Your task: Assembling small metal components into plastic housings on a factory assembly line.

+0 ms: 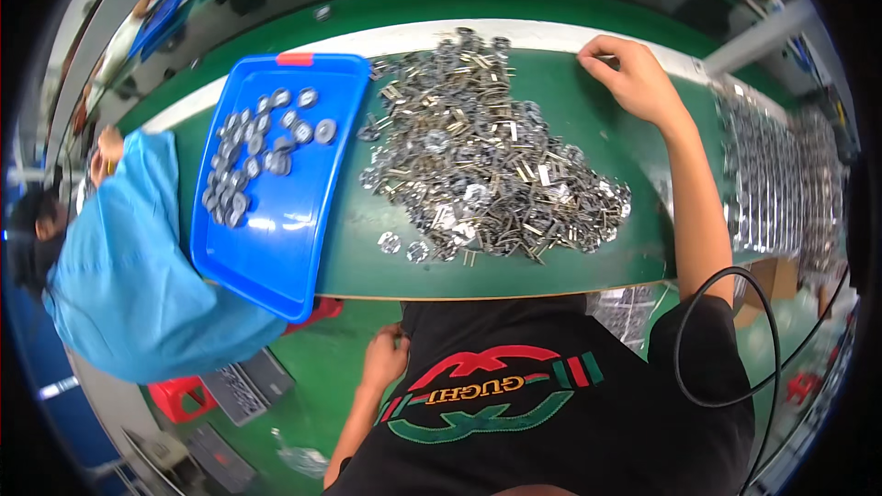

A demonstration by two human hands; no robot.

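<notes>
My right hand (632,81) rests on the green table's far right side, fingers curled in, with nothing visible in it. To its left spreads a large heap of small metal parts (496,161), many with pale flat prongs and some with round silver discs. My left hand (384,355) hangs below the table's front edge beside my body, its fingers curled into a loose fist; nothing shows in it. The blue tray (285,257) lies to the left of the heap and holds several round grey parts (255,142). Two loose discs (402,245) lie near the heap's front.
A person in a blue smock (138,257) sits close on the left, partly behind the tray. Stacked clear plastic trays (767,174) stand at the right. A black cable (776,340) loops past my right arm. A red stool (179,397) stands on the floor.
</notes>
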